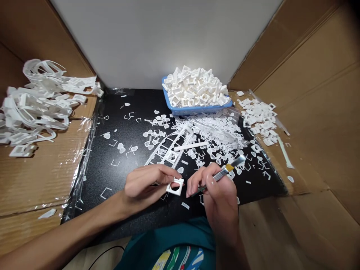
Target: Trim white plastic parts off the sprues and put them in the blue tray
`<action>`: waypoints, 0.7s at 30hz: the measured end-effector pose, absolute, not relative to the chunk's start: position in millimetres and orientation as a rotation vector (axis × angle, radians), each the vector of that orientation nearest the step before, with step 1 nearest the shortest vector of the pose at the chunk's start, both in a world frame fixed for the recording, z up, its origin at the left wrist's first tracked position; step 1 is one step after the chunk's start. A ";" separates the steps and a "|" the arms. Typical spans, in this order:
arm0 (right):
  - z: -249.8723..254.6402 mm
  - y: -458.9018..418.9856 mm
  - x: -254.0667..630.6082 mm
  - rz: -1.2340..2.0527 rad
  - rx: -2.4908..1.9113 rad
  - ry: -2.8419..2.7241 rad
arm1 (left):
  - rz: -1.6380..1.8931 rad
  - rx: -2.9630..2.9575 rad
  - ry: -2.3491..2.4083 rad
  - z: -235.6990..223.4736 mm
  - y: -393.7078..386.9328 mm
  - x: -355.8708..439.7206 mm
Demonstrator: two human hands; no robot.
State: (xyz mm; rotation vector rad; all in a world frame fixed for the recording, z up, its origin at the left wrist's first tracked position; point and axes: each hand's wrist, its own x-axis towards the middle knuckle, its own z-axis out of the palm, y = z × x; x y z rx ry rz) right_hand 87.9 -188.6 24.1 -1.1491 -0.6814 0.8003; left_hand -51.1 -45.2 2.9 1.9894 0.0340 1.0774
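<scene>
Between the thumb and fingers of my left hand is a small white plastic frame with a round opening in it. My right hand grips a slim metal tool with a yellow band, which looks like a craft knife. One end of it points down and left toward the white frame, a short gap away from it. Behind my left hand a white ladder-like plastic strip lies on the black tabletop. A white stick rests across that strip.
A blue basket heaped with white frames stands at the back. Thin white offcuts are strewn before it. Uncut white strips pile up on cardboard at left. More white pieces lie at right, beside a cardboard wall.
</scene>
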 end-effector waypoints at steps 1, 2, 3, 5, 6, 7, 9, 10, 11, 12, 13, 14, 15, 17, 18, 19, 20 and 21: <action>22.6 -188.6 86.8 0.817 -1.166 -0.680 | 1.076 2.006 0.020 3.7 -44.0 -50.9; 20.7 -188.9 85.5 0.835 -1.195 -0.680 | 1.071 2.023 0.004 4.1 -42.9 -50.7; 18.7 -189.4 84.2 0.853 -1.228 -0.682 | 1.072 2.032 -0.008 4.1 -41.8 -50.7; 14.8 -191.5 81.8 0.897 -1.304 -0.693 | 1.054 2.035 -0.029 2.9 -39.9 -51.1; 13.3 -192.8 80.8 0.921 -1.339 -0.699 | 1.047 2.031 -0.036 1.9 -39.3 -51.5; 12.3 -194.1 79.9 0.942 -1.361 -0.701 | 1.044 2.029 -0.036 0.5 -38.9 -51.7; 11.8 -196.2 78.6 0.969 -1.373 -0.705 | 1.053 2.049 -0.035 -2.8 -38.8 -51.3; 12.3 -196.7 78.1 0.973 -1.371 -0.711 | 1.073 2.069 -0.035 -4.7 -39.1 -50.4; 13.2 -196.7 77.7 0.973 -1.371 -0.718 | 1.115 2.087 -0.031 -6.8 -39.4 -49.0; 14.4 -196.2 77.4 0.975 -1.380 -0.729 | 1.166 2.100 -0.030 -9.1 -39.7 -47.3; 15.6 -195.3 77.1 0.973 -1.397 -0.743 | 1.226 2.103 -0.036 -11.3 -40.1 -45.4; 16.7 -194.2 76.9 0.971 -1.421 -0.755 | 1.279 2.101 -0.044 -13.4 -40.3 -43.6; 17.5 -193.0 76.7 0.966 -1.441 -0.764 | 1.314 2.101 -0.055 -15.3 -40.4 -42.0; 18.1 -190.7 76.6 0.962 -1.463 -0.769 | 1.334 2.112 -0.077 -17.4 -40.4 -40.2; 17.8 -190.0 76.7 0.967 -1.465 -0.767 | 1.326 2.123 -0.082 -17.5 -40.4 -40.0; 17.3 -189.5 76.8 0.973 -1.462 -0.765 | 1.310 2.131 -0.080 -17.0 -40.4 -40.2; 16.6 -189.3 77.0 0.980 -1.457 -0.767 | 1.295 2.133 -0.076 -16.1 -40.4 -40.7; 15.9 -189.3 77.3 0.982 -1.453 -0.771 | 1.289 2.127 -0.070 -14.9 -40.6 -41.3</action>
